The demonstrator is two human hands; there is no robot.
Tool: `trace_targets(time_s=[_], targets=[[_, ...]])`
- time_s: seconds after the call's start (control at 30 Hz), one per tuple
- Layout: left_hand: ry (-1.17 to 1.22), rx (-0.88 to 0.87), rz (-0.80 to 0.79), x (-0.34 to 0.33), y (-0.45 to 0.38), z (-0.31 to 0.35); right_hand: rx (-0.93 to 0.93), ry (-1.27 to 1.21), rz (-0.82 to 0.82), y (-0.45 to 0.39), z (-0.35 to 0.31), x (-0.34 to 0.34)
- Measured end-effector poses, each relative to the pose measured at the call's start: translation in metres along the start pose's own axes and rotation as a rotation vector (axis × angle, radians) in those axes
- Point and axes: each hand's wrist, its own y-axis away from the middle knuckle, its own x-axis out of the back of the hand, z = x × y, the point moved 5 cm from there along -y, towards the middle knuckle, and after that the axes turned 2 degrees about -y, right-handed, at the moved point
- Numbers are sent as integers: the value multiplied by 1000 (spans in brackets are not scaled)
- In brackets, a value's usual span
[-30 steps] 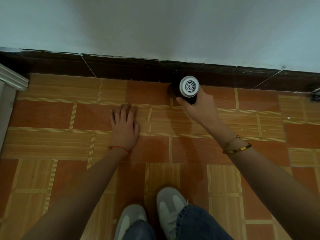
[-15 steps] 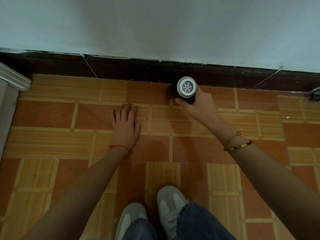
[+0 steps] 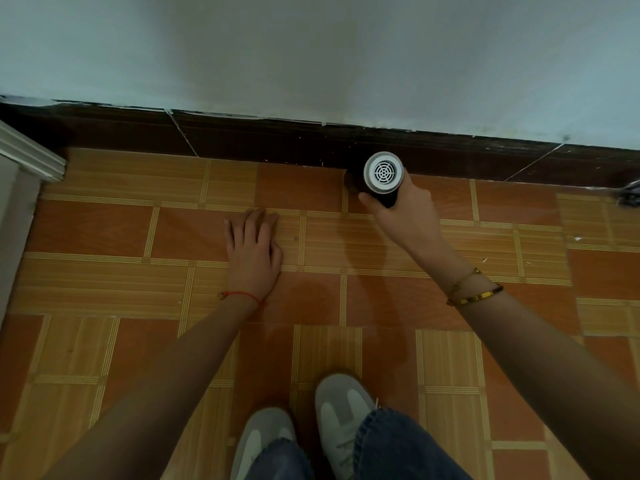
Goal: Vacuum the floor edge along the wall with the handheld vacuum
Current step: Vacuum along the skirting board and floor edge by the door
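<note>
Vacuum (image 3: 383, 174) gripped by right hand (image 3: 405, 216) at baseboard (image 3: 277, 140); left hand (image 3: 254, 251) flat on floor (image 3: 104, 278).

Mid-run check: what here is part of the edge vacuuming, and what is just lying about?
Part of the job:
- handheld vacuum, nose down at the skirting
- right hand, gripping the vacuum
- dark skirting along the wall
- tiled floor

Not part of it:
- left hand, flat on the floor
- white door trim
- dark object at the right edge, unclear
- white specks
</note>
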Motion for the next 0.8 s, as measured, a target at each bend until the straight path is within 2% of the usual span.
trace_targets(time_s=[0.13,0.3,0.37,0.5,0.67,0.73,0.8], targets=[[-1,2,-8,0,1,0,56,-31,-135,2,0,-3],[-15,4,-9,-1,1,-1,-21,16,14,-2,14,17],[-24,3,-10,-2,1,-1,-30,19,17,0,20,22],[5,35,-1,0,1,3,11,27,-92,24,16,16],[87,207,-3,0,-3,11,16,-13,-262,71,12,-4],[70,203,-11,0,-3,17,5,4,-271,81,15,-3],[41,135,-5,-1,0,27,-47,-15,-210,87,23,3]])
